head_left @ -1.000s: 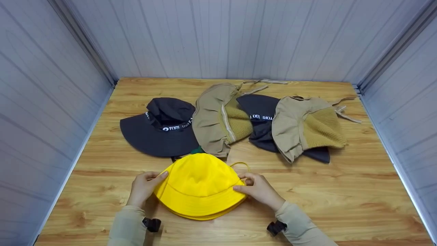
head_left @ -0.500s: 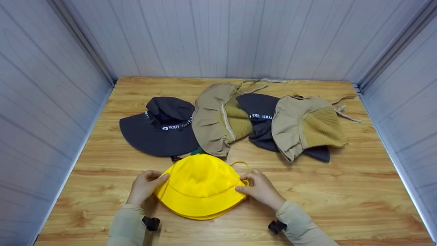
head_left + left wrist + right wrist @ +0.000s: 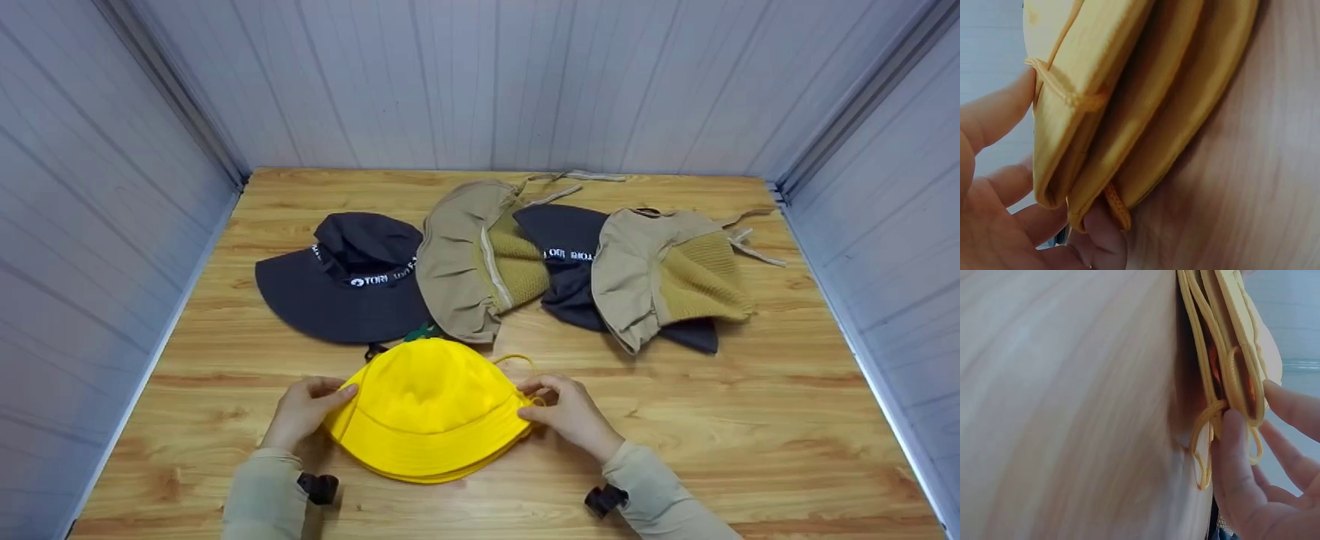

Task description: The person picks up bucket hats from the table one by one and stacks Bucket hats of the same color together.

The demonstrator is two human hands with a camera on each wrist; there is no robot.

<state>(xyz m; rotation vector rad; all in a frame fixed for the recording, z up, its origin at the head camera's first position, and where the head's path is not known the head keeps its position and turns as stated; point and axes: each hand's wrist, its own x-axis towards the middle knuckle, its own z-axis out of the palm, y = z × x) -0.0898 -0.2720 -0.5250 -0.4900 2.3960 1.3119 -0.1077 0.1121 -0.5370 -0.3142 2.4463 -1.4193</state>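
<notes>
Yellow bucket hats (image 3: 427, 397) lie flattened at the front of the table, crowns pointing away from me; several brim layers show in the left wrist view, so they look stacked. My left hand (image 3: 304, 409) pinches the left end of the brim, thumb on top and fingers behind. At the right end, my right hand (image 3: 566, 412) holds the brim the same way. A thin yellow cord (image 3: 1202, 433) loops beside the right fingers, and another cord (image 3: 1067, 93) crosses the brim in the left wrist view.
Behind lie a dark brimmed hat (image 3: 337, 300), a tan ruffled hat (image 3: 457, 262), another dark hat (image 3: 566, 232) and a second tan hat (image 3: 630, 277) partly covering it. A green piece (image 3: 422, 332) shows behind the yellow crown. Panel walls (image 3: 450, 82) enclose the wooden table (image 3: 750, 435).
The head view has shifted slightly. My left hand and the left end of the yellow hats have moved a little left; both hands keep their hold on the brim.
</notes>
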